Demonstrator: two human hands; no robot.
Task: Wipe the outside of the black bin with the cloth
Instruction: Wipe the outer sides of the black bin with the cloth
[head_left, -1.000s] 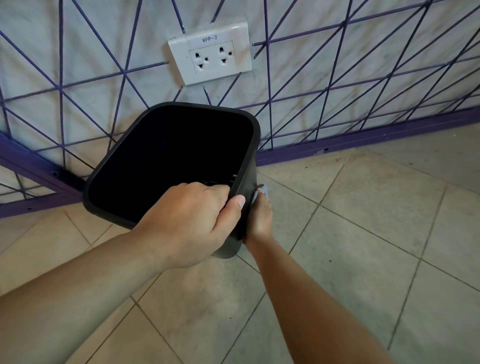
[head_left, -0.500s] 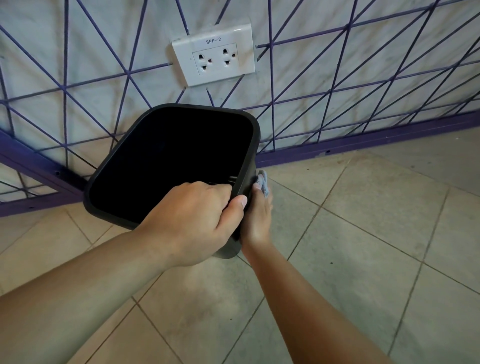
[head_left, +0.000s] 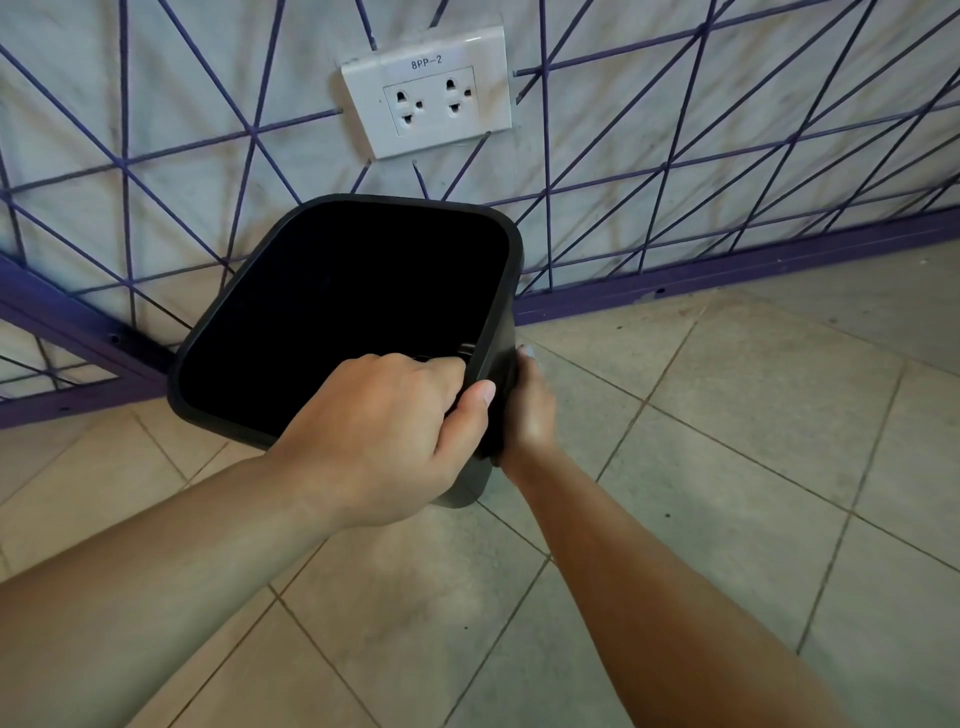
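Head view: black bin (head_left: 291, 332) held tilted above the tiled floor (head_left: 727, 467).
Left hand (head_left: 384, 441) grips the near rim, fingers curled inside, thumb outside. Right hand (head_left: 530, 410) presses the cloth (head_left: 527, 352) against the right outer wall; finger position cannot be determined. Wall socket (head_left: 431, 93) beyond.

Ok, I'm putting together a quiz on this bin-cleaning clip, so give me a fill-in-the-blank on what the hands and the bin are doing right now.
1. The left hand grips the black bin by its ____.
2. The right hand presses against the bin's ____ wall.
3. On the wall behind the bin sits a white ____.
4. The sliver of cloth showing at the right hand's fingertips is light ____.

Missing words: rim; outside; socket; blue
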